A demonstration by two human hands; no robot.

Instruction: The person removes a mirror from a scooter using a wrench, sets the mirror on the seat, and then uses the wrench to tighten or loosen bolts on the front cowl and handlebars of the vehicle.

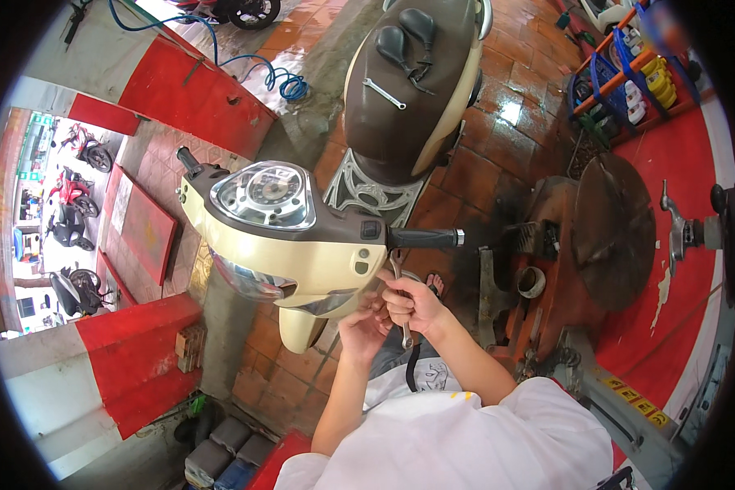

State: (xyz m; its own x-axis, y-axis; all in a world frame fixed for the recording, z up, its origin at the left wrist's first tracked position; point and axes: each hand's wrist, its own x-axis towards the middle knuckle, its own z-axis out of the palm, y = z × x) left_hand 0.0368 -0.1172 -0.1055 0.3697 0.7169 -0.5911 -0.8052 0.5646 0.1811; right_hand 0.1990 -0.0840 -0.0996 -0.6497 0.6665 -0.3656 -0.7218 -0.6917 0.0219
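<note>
My right hand (408, 304) is wrapped round a metal wrench (398, 267), held upright beside the front of a cream scooter (310, 261) below its black right handlebar grip (425, 238). My left hand (369, 325) is just left of it, fingers curled close under the front panel; what they hold, if anything, is hidden. The dashboard (265, 192) faces up. On the brown seat (388, 143) lie two detached mirrors (404, 45) and another wrench (384, 93).
A rusty machine with a round plate (615, 233) stands at the right, below a rack of bottles (629, 86). A blue coiled hose (286, 82) lies behind at the upper left. Red-and-white panels (139, 367) border the left, with parked motorbikes (73, 208) outside.
</note>
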